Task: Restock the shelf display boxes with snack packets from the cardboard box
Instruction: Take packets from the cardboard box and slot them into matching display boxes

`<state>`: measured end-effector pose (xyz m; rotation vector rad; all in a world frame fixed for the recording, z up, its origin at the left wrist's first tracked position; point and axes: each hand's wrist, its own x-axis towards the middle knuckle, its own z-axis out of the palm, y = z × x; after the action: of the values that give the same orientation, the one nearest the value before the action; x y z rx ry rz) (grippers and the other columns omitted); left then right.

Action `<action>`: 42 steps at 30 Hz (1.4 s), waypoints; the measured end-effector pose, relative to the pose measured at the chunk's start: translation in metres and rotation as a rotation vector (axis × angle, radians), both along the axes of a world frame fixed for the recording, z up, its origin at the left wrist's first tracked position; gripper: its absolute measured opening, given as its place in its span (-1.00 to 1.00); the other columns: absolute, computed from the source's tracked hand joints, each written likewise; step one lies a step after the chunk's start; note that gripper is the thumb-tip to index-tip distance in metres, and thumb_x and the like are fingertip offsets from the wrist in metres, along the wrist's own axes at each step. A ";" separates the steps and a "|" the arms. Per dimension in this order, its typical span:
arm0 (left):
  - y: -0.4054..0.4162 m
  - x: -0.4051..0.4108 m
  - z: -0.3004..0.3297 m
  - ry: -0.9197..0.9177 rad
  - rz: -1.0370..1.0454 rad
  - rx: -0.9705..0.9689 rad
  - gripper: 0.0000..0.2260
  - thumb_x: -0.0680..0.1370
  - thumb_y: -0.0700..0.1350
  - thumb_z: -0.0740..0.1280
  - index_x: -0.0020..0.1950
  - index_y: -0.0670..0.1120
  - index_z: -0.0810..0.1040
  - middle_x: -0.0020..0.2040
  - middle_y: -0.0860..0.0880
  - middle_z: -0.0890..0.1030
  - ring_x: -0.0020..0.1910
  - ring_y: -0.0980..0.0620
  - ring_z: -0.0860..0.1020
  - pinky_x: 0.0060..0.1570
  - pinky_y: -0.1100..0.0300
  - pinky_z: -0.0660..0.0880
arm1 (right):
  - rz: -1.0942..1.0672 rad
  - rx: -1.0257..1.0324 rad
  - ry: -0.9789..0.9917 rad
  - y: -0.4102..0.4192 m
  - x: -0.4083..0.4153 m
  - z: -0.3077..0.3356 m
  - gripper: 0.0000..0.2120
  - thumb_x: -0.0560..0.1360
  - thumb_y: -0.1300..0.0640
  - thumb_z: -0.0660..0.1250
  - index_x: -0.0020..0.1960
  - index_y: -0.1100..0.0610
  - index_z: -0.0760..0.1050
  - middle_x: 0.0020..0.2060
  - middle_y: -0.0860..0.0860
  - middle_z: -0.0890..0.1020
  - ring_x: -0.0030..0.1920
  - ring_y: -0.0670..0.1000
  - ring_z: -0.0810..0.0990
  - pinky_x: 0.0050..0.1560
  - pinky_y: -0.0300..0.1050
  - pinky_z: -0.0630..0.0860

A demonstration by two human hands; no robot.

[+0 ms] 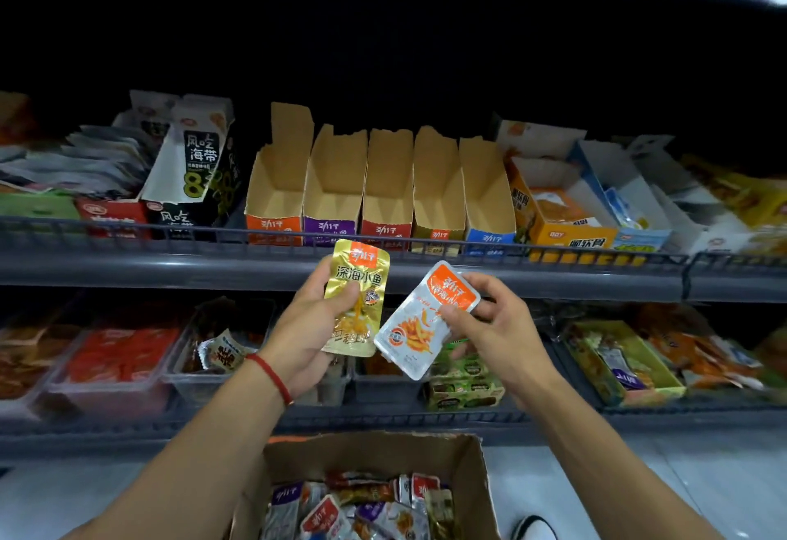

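My left hand (313, 329) grips a gold snack packet (357, 284) upright in front of the upper shelf rail. My right hand (489, 326) pinches an orange-and-white snack packet (419, 329) tilted beside it. Below both hands stands the open cardboard box (475, 480), holding several mixed packets (362, 509). On the upper shelf sits a row of several display boxes with nothing visible inside: orange-fronted (272, 194), purple-fronted (332, 199), red-fronted (386, 199), gold-fronted (438, 203) and blue-fronted (487, 203).
A grey shelf rail (170, 263) runs in front of the display boxes. Seaweed snack cartons (193, 173) stand to the left, a yellow carton (558, 216) and white-blue cartons (630, 199) to the right. Lower-shelf trays (119, 365) hold other snacks. A white shoe (532, 527) shows beside the box.
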<state>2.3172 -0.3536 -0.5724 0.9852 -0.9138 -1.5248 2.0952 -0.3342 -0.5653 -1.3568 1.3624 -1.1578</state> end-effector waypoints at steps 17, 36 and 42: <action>-0.011 0.037 0.024 0.143 0.083 -0.010 -0.65 0.63 -0.22 0.22 0.38 0.03 0.50 0.23 -0.11 0.66 0.16 -0.13 0.64 0.12 -0.12 0.58 | 0.027 -0.105 0.297 -0.058 0.007 0.081 -0.62 0.52 0.14 0.46 0.29 0.05 0.45 -0.08 -0.01 0.73 -0.13 -0.04 0.74 -0.21 -0.07 0.69; -0.010 0.073 0.035 0.023 0.496 -0.119 -0.65 0.58 -0.33 0.28 0.18 0.10 0.56 0.07 -0.03 0.70 0.05 -0.08 0.68 0.04 -0.08 0.62 | -0.104 -0.404 0.320 -0.129 0.048 0.126 -0.76 0.59 0.11 0.38 0.24 0.03 0.45 0.11 -0.06 0.66 0.09 -0.09 0.67 -0.04 -0.19 0.65; -0.015 0.093 0.038 0.201 0.657 -0.026 -0.81 0.59 -0.23 0.27 0.05 0.04 0.58 0.00 -0.03 0.68 -0.04 -0.06 0.66 -0.09 0.06 0.56 | -0.063 -0.496 0.391 -0.164 0.116 0.129 -0.68 0.58 0.04 0.41 0.30 0.04 0.46 0.16 0.00 0.66 0.12 -0.05 0.67 0.01 -0.09 0.66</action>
<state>2.4106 -0.3685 -0.5343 0.9675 -0.4019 -1.0224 2.2110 -0.4985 -0.4359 -1.9879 1.4481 -1.3816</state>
